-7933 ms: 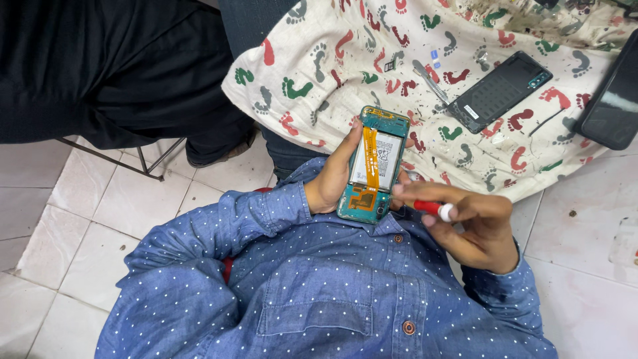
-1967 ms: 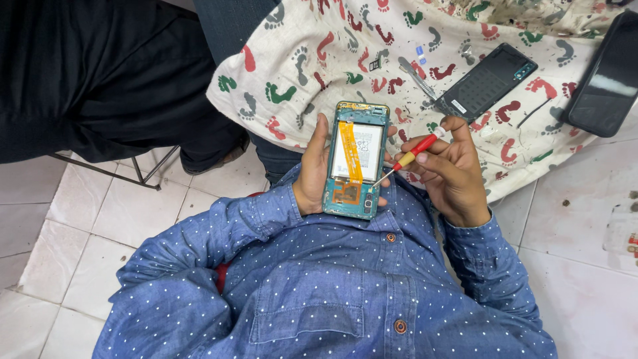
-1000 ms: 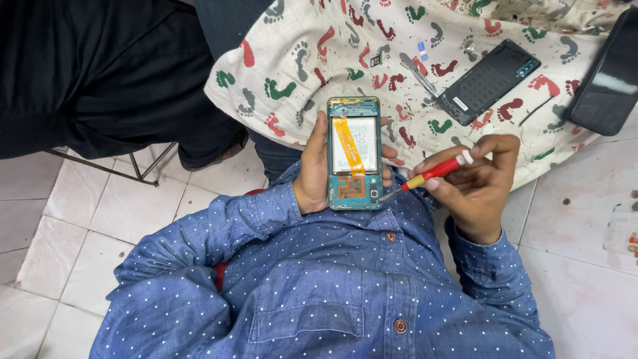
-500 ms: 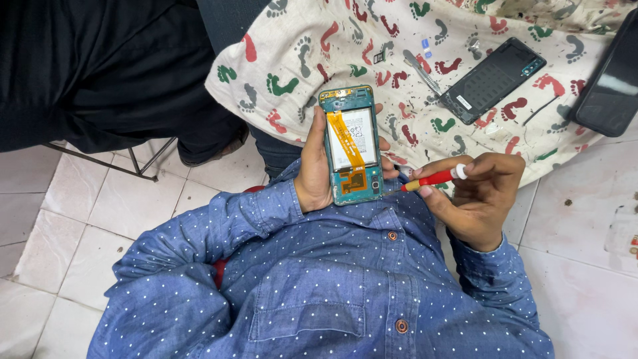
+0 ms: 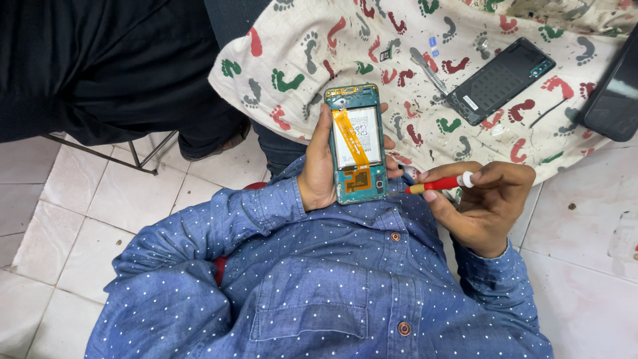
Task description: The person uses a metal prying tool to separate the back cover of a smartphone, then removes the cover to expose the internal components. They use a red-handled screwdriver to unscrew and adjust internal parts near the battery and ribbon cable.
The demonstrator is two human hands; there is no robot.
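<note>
Opened phone [image 5: 357,143], back removed, upright in left hand [image 5: 319,176] over the near edge of the footprint-patterned cloth [image 5: 399,40]. White rectangular label covers its battery, small dark print; an orange ribbon strip crosses it diagonally.

Dark back cover [image 5: 500,80] lies tilted toward the cloth's right end; small white rectangular sticker [image 5: 470,102] at its lower left corner.

Dark glossy screen [image 5: 615,100] at the cloth's right edge, unlit, pale reflection, partly cut off.

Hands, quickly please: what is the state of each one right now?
Left hand: closed around the opened phone, its back facing up.
Right hand: closed on the red screwdriver, its tip pointing at the phone's lower edge.
</note>
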